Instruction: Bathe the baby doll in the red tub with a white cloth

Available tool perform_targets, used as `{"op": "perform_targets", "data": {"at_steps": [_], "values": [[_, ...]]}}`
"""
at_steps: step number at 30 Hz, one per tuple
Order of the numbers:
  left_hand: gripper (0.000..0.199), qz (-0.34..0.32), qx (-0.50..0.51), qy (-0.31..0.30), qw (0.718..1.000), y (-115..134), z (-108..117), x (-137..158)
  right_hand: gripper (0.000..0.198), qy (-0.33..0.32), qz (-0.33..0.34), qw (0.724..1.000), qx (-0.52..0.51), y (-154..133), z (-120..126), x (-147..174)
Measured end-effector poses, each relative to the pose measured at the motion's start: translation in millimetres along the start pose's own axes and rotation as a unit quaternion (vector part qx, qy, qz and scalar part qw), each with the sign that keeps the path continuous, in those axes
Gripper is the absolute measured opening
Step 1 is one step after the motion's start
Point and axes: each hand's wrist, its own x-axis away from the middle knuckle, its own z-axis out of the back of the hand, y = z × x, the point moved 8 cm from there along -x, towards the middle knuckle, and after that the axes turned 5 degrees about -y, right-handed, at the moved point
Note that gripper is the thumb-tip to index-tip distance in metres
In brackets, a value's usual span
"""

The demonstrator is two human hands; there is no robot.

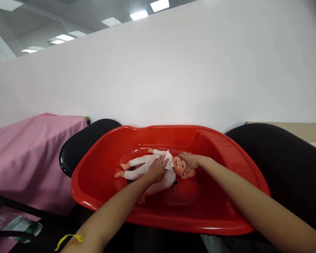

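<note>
Doll (150, 168) lay on its back inside the red tub (100, 186), head toward the right; left hand (157, 168) rested flat on its torso, fingers spread, not clamped; right hand (190, 162) cupped the doll's head, fingers curled round it; pink cloth (28, 154) sat well left of the tub.

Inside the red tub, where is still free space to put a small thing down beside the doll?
The red tub has bare floor right of the doll, beyond its head, and a strip along the near wall. Left of the doll's feet is another bare patch. The middle is crowded: the left hand rests on the doll's chest, the right hand on its head.
</note>
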Motion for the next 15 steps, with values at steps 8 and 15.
{"op": "perform_targets", "data": {"at_steps": [8,15], "values": [[0.063,0.132,-0.068,0.007,0.989,-89,1,-9,0.110,-0.009,-0.002,1.000,0.010,-2,2,5],[0.058,0.287,-0.079,-0.008,0.955,-185,13,41,0.104,-0.019,-0.008,1.000,-0.008,-1,4,11]]}}
